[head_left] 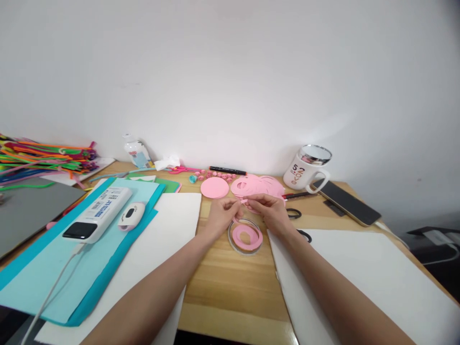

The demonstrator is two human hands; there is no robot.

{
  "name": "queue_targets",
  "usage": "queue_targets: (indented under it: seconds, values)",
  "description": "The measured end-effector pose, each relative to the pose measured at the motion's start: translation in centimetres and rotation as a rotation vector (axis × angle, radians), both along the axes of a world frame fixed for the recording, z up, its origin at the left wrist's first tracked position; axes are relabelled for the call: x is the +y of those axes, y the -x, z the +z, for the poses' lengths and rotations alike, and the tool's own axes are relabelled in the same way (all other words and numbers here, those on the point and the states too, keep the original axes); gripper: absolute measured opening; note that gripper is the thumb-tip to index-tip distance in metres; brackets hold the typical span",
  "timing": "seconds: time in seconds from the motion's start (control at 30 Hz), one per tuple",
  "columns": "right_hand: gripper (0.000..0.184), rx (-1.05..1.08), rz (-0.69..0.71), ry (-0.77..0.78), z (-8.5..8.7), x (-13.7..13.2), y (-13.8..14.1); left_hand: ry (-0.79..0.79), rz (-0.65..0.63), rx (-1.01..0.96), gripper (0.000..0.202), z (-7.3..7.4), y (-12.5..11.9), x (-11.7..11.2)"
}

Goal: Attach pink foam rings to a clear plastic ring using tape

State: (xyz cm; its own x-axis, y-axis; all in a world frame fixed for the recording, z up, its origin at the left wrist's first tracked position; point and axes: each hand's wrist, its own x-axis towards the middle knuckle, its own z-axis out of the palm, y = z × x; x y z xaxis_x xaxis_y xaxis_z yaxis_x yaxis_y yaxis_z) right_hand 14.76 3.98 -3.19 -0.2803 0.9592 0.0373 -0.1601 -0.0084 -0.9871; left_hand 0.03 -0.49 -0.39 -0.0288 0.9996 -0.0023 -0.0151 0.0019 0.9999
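Observation:
Between my fingertips is a thin pink paper strip [245, 201]. My left hand [224, 214] pinches it from one side and my right hand [269, 210] from the other; the fingers partly cover it. Just below my hands, pink paper rings [237, 235] lie within a clear round rim [232, 247] that looks like a tape roll. Beyond my left hand is a pink paper disc [214, 188]. A pile of cut pink paper circles [270, 184] spreads behind my right hand. Small rolled pink paper pieces [224, 176] sit near the wall.
A white mug [305, 170], a phone [348, 202] and black scissor handles [293, 213] are to the right. On the left, blue sheets [46, 282] carry a white power device [98, 215]. Colourful pipe cleaners [46, 158], a white bottle [138, 152] and a marker [228, 170] lie toward the back.

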Motion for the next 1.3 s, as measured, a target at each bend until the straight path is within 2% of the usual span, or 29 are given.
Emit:
queue_targets:
  seconds: [0.23,0.5,0.87,1.3]
  values:
    - [0.028,0.045,-0.032,0.006,-0.14,-0.02,0.05,0.006,-0.019,-0.002,0.022,-0.1,-0.03,0.05]
    - [0.021,-0.012,-0.068,-0.038,0.23,-0.09,0.1,-0.017,-0.043,0.014,0.025,-0.33,0.12,0.09]
    - [0.027,-0.028,0.018,-0.045,0.55,-0.15,0.02,-0.02,-0.01,0.003,0.025,-0.38,0.3,0.29]
    - [0.025,-0.022,-0.019,-0.05,0.25,-0.07,0.0,-0.012,-0.03,-0.002,0.026,-0.09,0.15,0.19]
